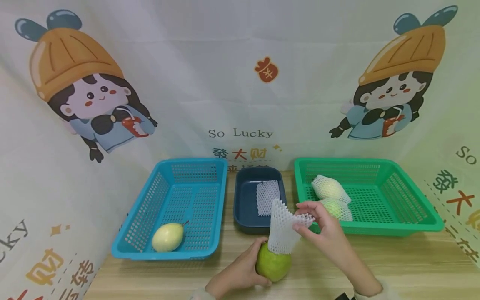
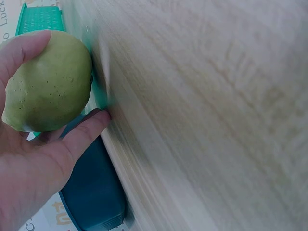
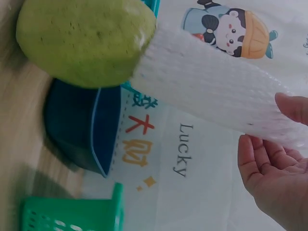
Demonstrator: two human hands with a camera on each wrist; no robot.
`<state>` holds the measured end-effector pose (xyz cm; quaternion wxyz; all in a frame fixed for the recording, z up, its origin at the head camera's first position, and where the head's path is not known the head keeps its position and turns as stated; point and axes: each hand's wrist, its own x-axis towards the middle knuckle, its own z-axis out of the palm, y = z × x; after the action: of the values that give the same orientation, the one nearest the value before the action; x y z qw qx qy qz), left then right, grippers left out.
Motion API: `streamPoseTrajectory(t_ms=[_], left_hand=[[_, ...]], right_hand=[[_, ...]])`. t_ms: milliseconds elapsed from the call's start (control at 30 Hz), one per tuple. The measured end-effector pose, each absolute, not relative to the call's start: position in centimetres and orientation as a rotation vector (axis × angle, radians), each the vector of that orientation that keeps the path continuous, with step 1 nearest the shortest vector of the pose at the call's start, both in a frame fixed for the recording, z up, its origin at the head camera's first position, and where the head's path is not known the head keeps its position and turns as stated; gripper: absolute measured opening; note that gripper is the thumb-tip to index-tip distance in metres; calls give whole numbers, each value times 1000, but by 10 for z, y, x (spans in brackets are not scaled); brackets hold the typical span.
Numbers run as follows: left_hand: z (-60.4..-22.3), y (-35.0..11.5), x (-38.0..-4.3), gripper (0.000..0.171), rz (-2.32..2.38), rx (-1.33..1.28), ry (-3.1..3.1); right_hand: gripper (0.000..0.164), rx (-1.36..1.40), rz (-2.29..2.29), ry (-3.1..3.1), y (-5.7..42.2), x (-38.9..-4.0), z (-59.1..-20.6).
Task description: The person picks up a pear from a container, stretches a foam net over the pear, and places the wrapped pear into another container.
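In the head view, my left hand (image 1: 241, 266) grips a green pear (image 1: 273, 264) from its left side, just above the table. A white foam net sleeve (image 1: 281, 233) covers only the pear's top end. My right hand (image 1: 324, 229) pinches the sleeve's free end between thumb and fingers. The right wrist view shows the sleeve (image 3: 202, 82) stretched from the pear (image 3: 86, 38) to my fingers. Speckled bare skin of the pear (image 2: 53, 82) shows in the left wrist view, with thumb and fingers around it.
A blue basket (image 1: 117, 246) at left holds a yellow pear (image 1: 167, 237). Behind my hands, a dark blue tray (image 1: 245, 200) holds another foam net (image 1: 268, 198). The green basket (image 1: 405, 202) at right holds two net-wrapped fruits (image 1: 330, 189). A printed cloth (image 1: 180, 83) hangs behind.
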<state>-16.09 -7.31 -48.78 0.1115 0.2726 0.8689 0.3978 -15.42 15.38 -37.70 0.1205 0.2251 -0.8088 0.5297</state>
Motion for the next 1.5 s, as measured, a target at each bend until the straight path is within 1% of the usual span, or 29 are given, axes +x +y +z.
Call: streamPoseTrajectory(t_ms=[100, 167, 267, 367, 633, 800, 1000, 1167, 1300, 1400, 1500], left_hand=[[-488, -74, -161, 92, 1163, 800, 2556], [-489, -74, -161, 92, 1163, 807, 2557], [-489, -74, -160, 92, 1158, 821, 2564], [-489, -74, -159, 92, 1153, 836, 2574], [-489, -75, -160, 93, 1157, 831, 2570], [-490, -75, -159, 93, 1173, 838, 2570], [-489, -74, -159, 93, 1170, 829, 2569], [-488, -74, -160, 94, 1167, 814, 2546], [-487, -75, -161, 95, 1164, 798, 2524], [-487, -75, -162, 96, 1150, 805, 2521], [-488, -75, -162, 96, 1140, 833, 2518]], right_hand=[[55, 593, 1767, -2430, 150, -155, -384], [59, 508, 1895, -2478, 147, -155, -391], [56, 405, 1979, -2538, 142, -155, -403], [51, 428, 1947, -2542, 138, -155, -416], [49, 486, 1796, -2547, 131, -156, -434], [55, 566, 1678, -2555, 132, -156, -440], [50, 673, 1745, -2523, 136, -159, -443], [58, 675, 1771, -2621, 140, -161, -433], [63, 709, 1950, -2569, 140, -166, -420], [67, 888, 2181, -2395, 137, -174, -414], [67, 1056, 2405, -2238, 134, -183, -413]])
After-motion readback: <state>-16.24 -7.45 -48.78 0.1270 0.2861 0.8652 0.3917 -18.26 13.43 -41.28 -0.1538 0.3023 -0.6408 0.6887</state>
